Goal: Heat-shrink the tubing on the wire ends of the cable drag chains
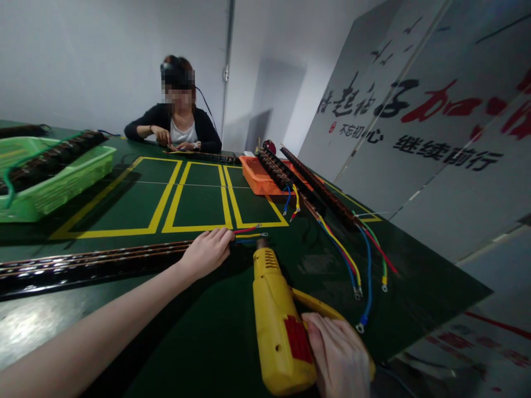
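My left hand (209, 251) is closed around red, yellow and blue wires (246, 236) at the right end of a long black busbar-like strip (95, 265) with copper-coloured lines. The wires end in metal ring lugs. My right hand (340, 351) grips the handle of a yellow heat gun (276, 315) with a red label. Its dark nozzle points away from me, just below the wire ends. Whether the nozzle touches the wires cannot be made out.
A green basket (62, 188) holding a dark strip stands at the left. Beyond the yellow-taped rectangles sits a person (182, 130). An orange basket (257, 179) and dark strips with coloured wires (369, 265) lie on the right of the green table (435, 287).
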Tool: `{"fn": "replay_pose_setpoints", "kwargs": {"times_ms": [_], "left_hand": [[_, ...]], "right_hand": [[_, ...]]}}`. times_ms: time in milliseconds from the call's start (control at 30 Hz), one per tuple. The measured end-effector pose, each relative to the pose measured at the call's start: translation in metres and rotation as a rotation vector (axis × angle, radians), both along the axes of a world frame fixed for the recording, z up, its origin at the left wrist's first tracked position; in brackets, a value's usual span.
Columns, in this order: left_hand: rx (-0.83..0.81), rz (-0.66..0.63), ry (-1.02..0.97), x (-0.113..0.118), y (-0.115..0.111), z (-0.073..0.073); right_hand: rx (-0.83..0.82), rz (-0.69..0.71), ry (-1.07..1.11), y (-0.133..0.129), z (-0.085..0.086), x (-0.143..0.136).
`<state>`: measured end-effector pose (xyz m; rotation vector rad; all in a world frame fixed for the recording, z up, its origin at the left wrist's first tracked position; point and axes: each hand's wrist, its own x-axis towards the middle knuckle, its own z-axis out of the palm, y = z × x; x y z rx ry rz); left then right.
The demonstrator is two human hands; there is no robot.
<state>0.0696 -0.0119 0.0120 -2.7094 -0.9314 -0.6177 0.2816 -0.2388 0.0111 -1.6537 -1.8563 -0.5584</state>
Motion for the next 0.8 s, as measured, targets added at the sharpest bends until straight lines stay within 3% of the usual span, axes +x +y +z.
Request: {"fn": "replay_pose_setpoints", "kwargs": {"times_ms": [167,367,800], "left_hand": [[-0.001,0.018,0.012,0.0,0.001,-0.003],[0.011,0.027,-0.008,0.001,0.002,-0.004],[-0.016,0.001,-0.037,0.0,0.004,-0.003]], "right_hand": [[0.028,0.029,-0.09,0.002,0.009,-0.021],[0.098,0.06,-0.047,0.007,0.004,-0.043],[0.057,0.093,0.02,0.009,0.009,-0.035]]}}
